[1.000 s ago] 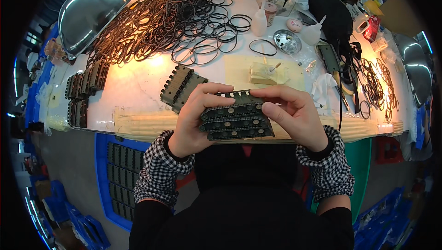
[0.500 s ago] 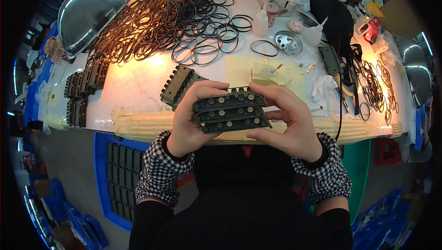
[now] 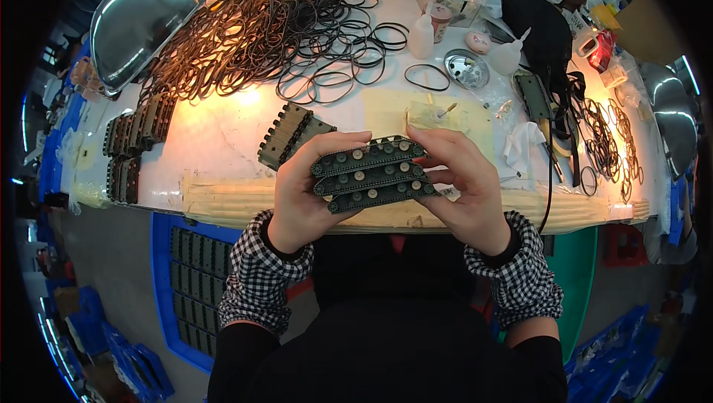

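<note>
Between my two hands is a stack of three dark green toy tank track units [image 3: 371, 174], with small round wheels along their sides and black belts around them. My left hand [image 3: 301, 187] wraps the left ends. At the right ends, my right hand [image 3: 468, 187] has its thumb low on the bottom unit and its fingers at the top and behind. Just behind my left hand, more track units [image 3: 291, 134] lie side by side on the table [image 3: 215, 143]. Both forearms wear black-and-white checked sleeves.
A large heap of black rubber belts [image 3: 252, 39] covers the back left. Several track units [image 3: 141, 128] stand at the left. A metal dish [image 3: 466, 69] and a white squeeze bottle [image 3: 420, 37] sit behind. Below the table edge are a blue crate [image 3: 162, 284] of track units and a green bin [image 3: 583, 277].
The stack has tilted a little, its right side now slightly higher. My right thumb has moved in against the bottom unit's right end, and my right hand has come slightly closer.
</note>
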A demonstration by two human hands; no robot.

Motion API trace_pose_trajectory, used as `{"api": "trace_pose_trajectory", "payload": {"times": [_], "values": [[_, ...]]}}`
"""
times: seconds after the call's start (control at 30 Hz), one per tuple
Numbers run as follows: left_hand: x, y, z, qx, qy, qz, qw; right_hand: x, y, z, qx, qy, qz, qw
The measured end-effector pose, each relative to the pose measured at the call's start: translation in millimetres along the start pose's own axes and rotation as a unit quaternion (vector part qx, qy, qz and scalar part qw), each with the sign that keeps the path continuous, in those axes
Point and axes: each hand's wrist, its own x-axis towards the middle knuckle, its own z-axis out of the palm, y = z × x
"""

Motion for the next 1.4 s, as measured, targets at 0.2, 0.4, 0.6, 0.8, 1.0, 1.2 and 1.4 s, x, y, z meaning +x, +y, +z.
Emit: {"api": "trace_pose_trajectory", "payload": {"times": [0.2, 0.4, 0.6, 0.8, 1.0, 1.2, 1.4], "values": [[0, -2, 1, 0.031, 0.009, 0.017, 0.999, 3, 3, -1, -0.013, 0.009, -0.019, 1.0], [2, -3, 3, 0.034, 0.015, 0.014, 0.999, 6, -5, -2, -0.046, 0.021, -0.035, 0.998], [5, -4, 0, 0.051, 0.04, -0.01, 0.998, 15, 1, -39, -0.249, 0.154, -0.078, 0.953], [10, -11, 8, 0.039, 0.058, -0.035, 0.997, 28, 25, -49, -0.366, 0.157, -0.045, 0.916], [9, -17, 8, 0.048, 0.071, -0.025, 0.996, 37, 30, -43, -0.337, 0.144, -0.03, 0.93], [7, -17, 9, 0.069, 0.067, -0.039, 0.995, 35, 20, -46, -0.324, 0.163, -0.06, 0.93], [7, -17, 7, 0.098, 0.049, -0.013, 0.994, 27, -4, -34, -0.193, 0.221, -0.121, 0.948]]}}
